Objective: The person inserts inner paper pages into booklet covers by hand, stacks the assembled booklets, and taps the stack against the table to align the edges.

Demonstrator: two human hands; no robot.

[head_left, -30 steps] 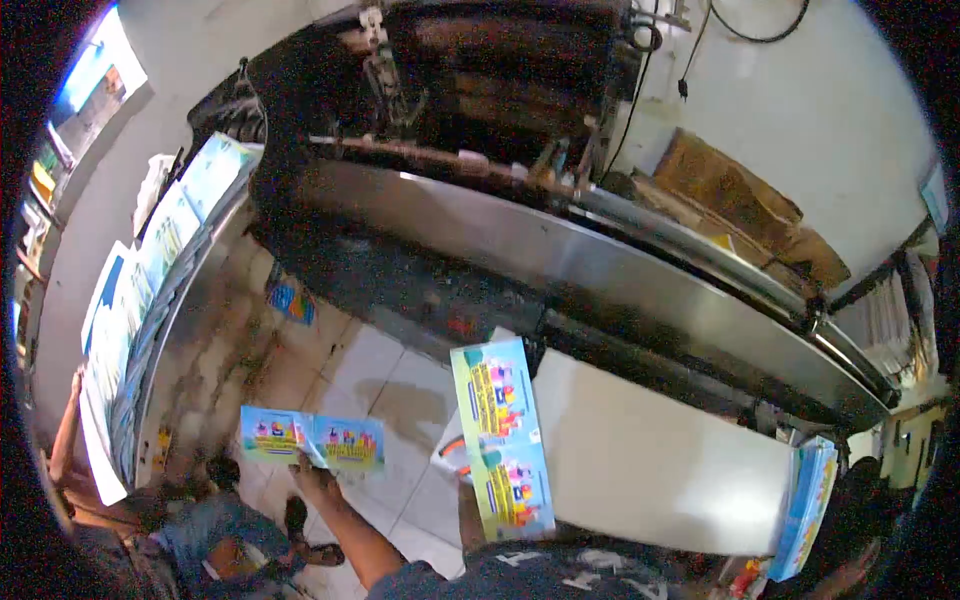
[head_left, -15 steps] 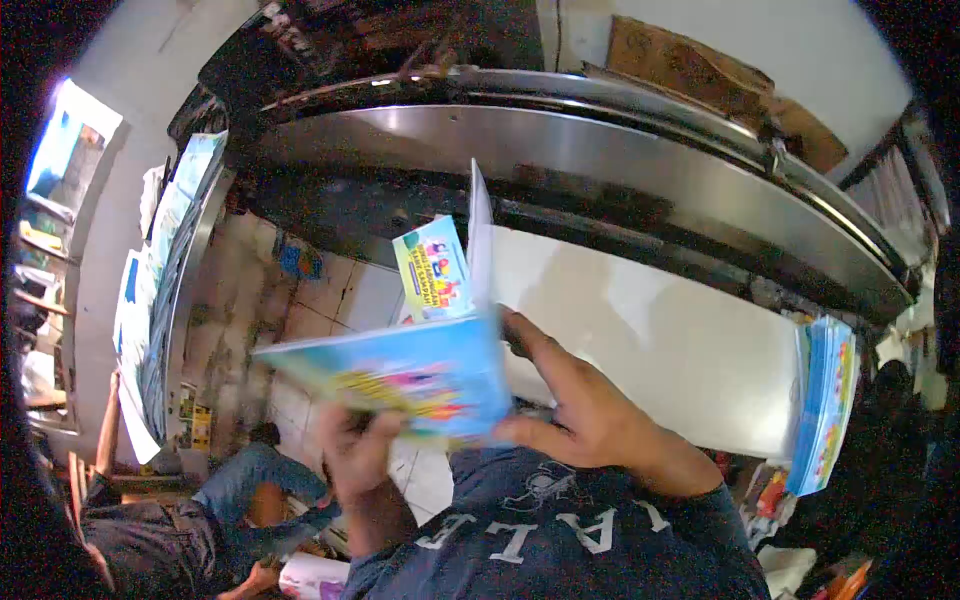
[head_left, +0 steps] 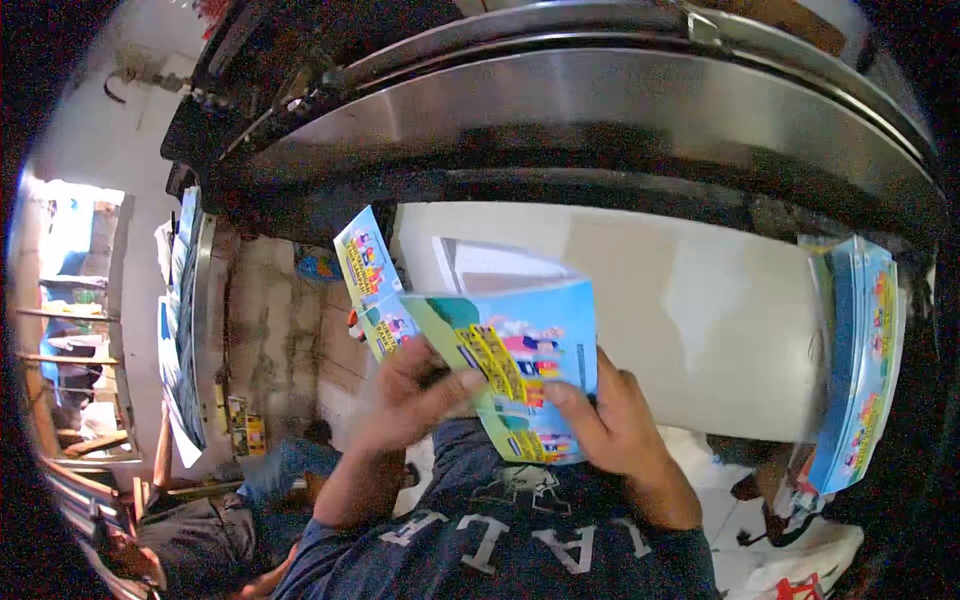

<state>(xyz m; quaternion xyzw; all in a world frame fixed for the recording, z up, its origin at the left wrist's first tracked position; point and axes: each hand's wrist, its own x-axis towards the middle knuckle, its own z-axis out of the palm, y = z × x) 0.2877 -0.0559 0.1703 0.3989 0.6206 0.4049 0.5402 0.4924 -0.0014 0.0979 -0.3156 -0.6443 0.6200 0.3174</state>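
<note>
A printed booklet sheet (head_left: 560, 335), blue and green with yellow lettering, is held up in front of my chest. My right hand (head_left: 615, 420) grips its right edge, thumb on the printed face. At its left lower side is my left hand (head_left: 415, 400), slightly blurred, with thumb and fingers closed at the sheet's edge. Behind the left hand, another printed sheet (head_left: 365, 262) lies at the left end of the white table (head_left: 700, 310). A white folded sheet (head_left: 490, 262) shows just behind the held one.
A stack of printed sheets (head_left: 858, 360) stands at the table's right end. More sheets (head_left: 178, 340) lean along a ledge at the left. A long metal machine panel (head_left: 560, 110) runs behind the table. Another person (head_left: 200, 535) is low at the left.
The view has turned, moving the table left and up. The held sheet has swung flatter toward me, its print now clearer. Both hands, apart a second ago, remain on it.
</note>
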